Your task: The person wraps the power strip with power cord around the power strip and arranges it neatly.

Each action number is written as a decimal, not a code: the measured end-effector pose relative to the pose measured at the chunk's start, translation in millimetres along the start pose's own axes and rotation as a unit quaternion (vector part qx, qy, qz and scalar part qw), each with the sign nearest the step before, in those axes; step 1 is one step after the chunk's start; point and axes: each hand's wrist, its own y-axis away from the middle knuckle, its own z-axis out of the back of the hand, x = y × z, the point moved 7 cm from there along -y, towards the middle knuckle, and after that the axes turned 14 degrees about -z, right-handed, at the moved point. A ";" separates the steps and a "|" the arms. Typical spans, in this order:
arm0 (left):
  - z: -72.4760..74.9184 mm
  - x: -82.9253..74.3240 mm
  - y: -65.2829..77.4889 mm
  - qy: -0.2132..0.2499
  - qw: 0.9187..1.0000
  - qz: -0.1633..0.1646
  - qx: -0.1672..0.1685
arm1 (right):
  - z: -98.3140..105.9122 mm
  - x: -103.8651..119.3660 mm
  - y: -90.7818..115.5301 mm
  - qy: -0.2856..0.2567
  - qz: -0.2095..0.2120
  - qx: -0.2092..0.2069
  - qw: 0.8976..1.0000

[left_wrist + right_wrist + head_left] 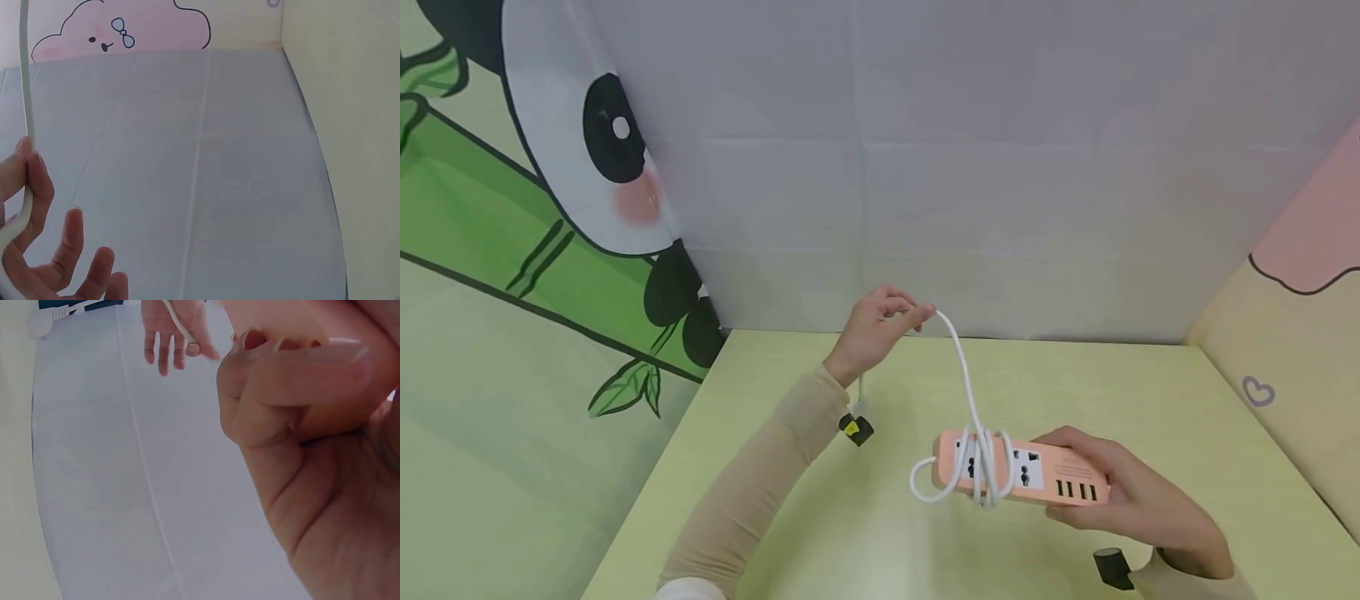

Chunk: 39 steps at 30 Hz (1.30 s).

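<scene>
A pink power strip [1060, 467] with white socket panels and several USB ports is held at its right end by my right hand [1138, 496]. In the right wrist view, fingers [262, 381] curl round its pink body. White cord [961, 358] is looped several times round the strip's left half. Up and to the left, my left hand [872, 329] pinches the cord between thumb and index finger, as the left wrist view also shows; the other fingers [97, 269] are spread. The cord's plug [860, 408] hangs below the left wrist.
Under both hands is a pale yellow-green table [1000, 550]. A grey-white panel [1000, 167] stands along its back edge, with printed walls [475, 467] on the left and right. Small black wrist devices [1112, 568] sit at both forearms.
</scene>
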 end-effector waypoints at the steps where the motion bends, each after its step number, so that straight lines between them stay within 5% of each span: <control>1: -2.4 0.9 1.6 -0.002 1.000 0.004 0.006 | -2.0 1.0 0.6 -0.003 0.003 0.001 1.000; 12: -23.5 18.3 29.9 -0.035 0.996 0.051 0.059 | -10.8 9.9 8.4 -0.036 0.018 -0.037 0.999; 23: -42.8 40.9 71.8 0.017 0.984 0.111 0.136 | -7.0 8.1 15.4 -0.092 0.022 -0.133 0.987; 31: -56.3 27.5 101.5 0.057 0.971 0.113 0.201 | -10.5 1.4 20.1 -0.118 -0.099 -0.218 0.964; 39: -58.7 10.1 127.5 0.093 0.966 0.107 0.217 | -18.1 -1.7 24.1 -0.128 -0.152 -0.298 0.934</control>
